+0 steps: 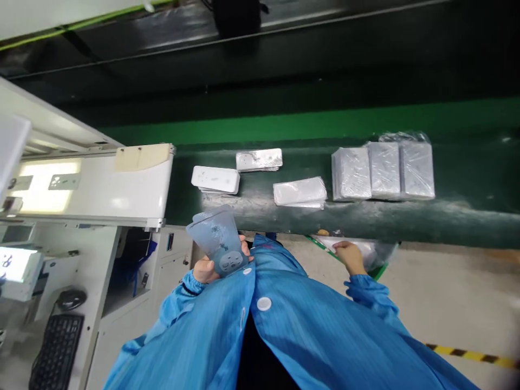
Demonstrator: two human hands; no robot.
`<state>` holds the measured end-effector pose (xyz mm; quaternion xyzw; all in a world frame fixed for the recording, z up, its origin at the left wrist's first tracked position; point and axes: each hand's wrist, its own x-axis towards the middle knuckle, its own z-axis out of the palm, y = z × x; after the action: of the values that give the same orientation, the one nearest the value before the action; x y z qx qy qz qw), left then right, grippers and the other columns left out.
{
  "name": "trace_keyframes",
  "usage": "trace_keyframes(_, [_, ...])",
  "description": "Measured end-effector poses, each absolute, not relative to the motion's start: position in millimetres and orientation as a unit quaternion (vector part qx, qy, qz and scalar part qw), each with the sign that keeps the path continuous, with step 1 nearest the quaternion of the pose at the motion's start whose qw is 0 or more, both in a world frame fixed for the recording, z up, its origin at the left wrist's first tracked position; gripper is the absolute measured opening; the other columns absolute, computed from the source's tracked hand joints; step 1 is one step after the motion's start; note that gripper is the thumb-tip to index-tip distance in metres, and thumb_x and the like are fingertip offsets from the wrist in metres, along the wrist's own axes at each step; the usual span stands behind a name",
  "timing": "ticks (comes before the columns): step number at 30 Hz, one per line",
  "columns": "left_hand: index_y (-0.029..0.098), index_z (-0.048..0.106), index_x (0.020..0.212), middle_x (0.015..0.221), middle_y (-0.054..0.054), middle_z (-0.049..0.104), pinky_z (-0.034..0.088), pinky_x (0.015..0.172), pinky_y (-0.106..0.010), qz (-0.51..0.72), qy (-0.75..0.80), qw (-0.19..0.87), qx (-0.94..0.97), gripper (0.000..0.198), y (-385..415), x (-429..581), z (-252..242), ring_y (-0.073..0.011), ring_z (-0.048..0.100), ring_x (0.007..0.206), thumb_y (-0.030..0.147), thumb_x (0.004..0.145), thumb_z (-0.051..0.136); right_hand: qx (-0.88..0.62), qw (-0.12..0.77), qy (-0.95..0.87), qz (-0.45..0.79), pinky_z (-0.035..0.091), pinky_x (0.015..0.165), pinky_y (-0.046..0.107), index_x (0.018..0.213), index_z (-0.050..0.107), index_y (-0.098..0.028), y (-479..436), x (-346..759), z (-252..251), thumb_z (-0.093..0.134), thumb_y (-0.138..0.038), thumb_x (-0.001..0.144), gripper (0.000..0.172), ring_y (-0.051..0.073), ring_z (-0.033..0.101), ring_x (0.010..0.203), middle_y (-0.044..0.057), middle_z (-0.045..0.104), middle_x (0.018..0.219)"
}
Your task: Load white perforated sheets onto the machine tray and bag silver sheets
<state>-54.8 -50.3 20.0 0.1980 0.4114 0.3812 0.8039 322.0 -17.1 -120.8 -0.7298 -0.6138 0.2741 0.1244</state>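
My left hand (205,269) is closed on a grey-blue socket faceplate (219,241) sheathed in a clear plastic sleeve, held up in front of my blue coat. My right hand (350,255) reaches down below the edge of the dark green belt (365,219) and touches crumpled clear plastic (376,252); its fingers are mostly hidden. On the belt lie three small stacks of white faceplates (215,179) (259,160) (299,192). Further right stand plastic-wrapped packs of plates (383,170).
A white machine housing (122,187) stands at the left, level with the belt's end. Below it are a black keyboard (57,346) and a mouse (71,298). Pale floor with a yellow-black stripe (471,355) lies at the lower right.
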Motion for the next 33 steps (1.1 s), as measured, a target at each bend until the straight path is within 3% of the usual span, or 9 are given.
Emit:
trace_keyframes(4, [0.026,0.048,0.126,0.108,-0.009,0.056,0.045,0.096,-0.053,0.463,0.35,0.791,0.193,0.089,-55,-80,18,-0.0345,0.05,0.116,0.054,0.047,0.078,-0.588,0.123,-0.743,0.294,0.056,0.072,0.032,0.098,0.063,-0.015,32,227,-93,0.053,-0.028,0.094,0.017,0.014,0.064,0.079,0.004,0.066,0.092])
trace_keyframes(6, [0.028,0.041,0.131,0.109,-0.008,0.055,0.047,0.093,-0.052,0.479,0.34,0.784,0.2,0.093,-57,-96,16,-0.032,0.053,0.112,0.047,0.048,0.08,-0.512,0.139,-0.803,0.273,0.054,0.088,0.038,0.101,0.066,-0.019,69,160,-79,0.044,-0.021,0.095,0.023,0.02,0.064,0.098,0.009,0.068,0.104])
trace_keyframes(9, [0.028,0.037,0.134,0.113,-0.008,0.055,0.049,0.09,-0.046,0.497,0.328,0.767,0.238,0.092,-64,-122,12,-0.0265,0.06,0.098,0.041,0.053,0.08,-0.411,0.145,-0.871,0.228,0.038,0.11,0.045,0.124,0.058,-0.014,119,64,-66,0.043,-0.02,0.093,0.035,0.026,0.043,0.131,0.014,0.055,0.134])
trace_keyframes(12, [0.029,0.037,0.135,0.116,-0.007,0.056,0.048,0.091,-0.042,0.528,0.306,0.747,0.264,0.084,-73,-147,7,-0.0237,0.065,0.09,0.038,0.06,0.076,-0.356,0.12,-0.908,0.185,0.027,0.115,0.052,0.132,0.05,-0.002,145,5,-68,0.046,-0.013,0.089,0.045,0.032,0.026,0.142,0.021,0.04,0.146])
trace_keyframes(15, [0.03,0.04,0.133,0.114,-0.006,0.058,0.047,0.091,-0.043,0.561,0.298,0.727,0.262,0.08,-82,-166,2,-0.0248,0.065,0.092,0.041,0.062,0.075,-0.345,0.08,-0.924,0.146,0.032,0.111,0.053,0.126,0.052,0.006,152,-12,-80,0.037,-0.005,0.087,0.044,0.034,0.034,0.137,0.028,0.044,0.14])
trace_keyframes(21, [0.028,0.045,0.129,0.106,-0.007,0.06,0.047,0.088,-0.043,0.589,0.322,0.704,0.233,0.084,-85,-199,-5,-0.026,0.065,0.09,0.045,0.054,0.077,-0.329,0.041,-0.94,0.077,0.04,0.107,0.046,0.121,0.059,0.001,156,0,-88,0.036,-0.004,0.086,0.042,0.031,0.049,0.127,0.023,0.053,0.134])
trace_keyframes(27, [0.024,0.049,0.124,0.101,-0.009,0.061,0.048,0.084,-0.045,0.575,0.312,0.728,0.204,0.088,-77,-228,-4,-0.0265,0.062,0.086,0.044,0.045,0.081,-0.314,0.076,-0.946,0.032,0.052,0.093,0.043,0.113,0.066,-0.002,162,1,-84,0.039,-0.007,0.085,0.039,0.031,0.06,0.113,0.023,0.063,0.12])
trace_keyframes(30, [0.023,0.049,0.124,0.099,-0.01,0.061,0.049,0.083,-0.045,0.576,0.308,0.73,0.199,0.09,-74,-241,-2,-0.0285,0.061,0.092,0.045,0.043,0.082,-0.309,0.097,-0.946,0.02,0.057,0.082,0.041,0.102,0.071,-0.006,157,-3,-91,0.039,-0.014,0.089,0.035,0.031,0.065,0.105,0.021,0.068,0.111])
trace_keyframes(33, [0.022,0.049,0.124,0.099,-0.01,0.061,0.049,0.082,-0.043,0.589,0.293,0.724,0.205,0.086,-73,-252,1,-0.0296,0.059,0.1,0.044,0.047,0.08,-0.309,0.118,-0.944,0.009,0.057,0.082,0.038,0.092,0.073,-0.011,153,-1,-93,0.043,-0.021,0.091,0.032,0.028,0.067,0.099,0.016,0.071,0.103])
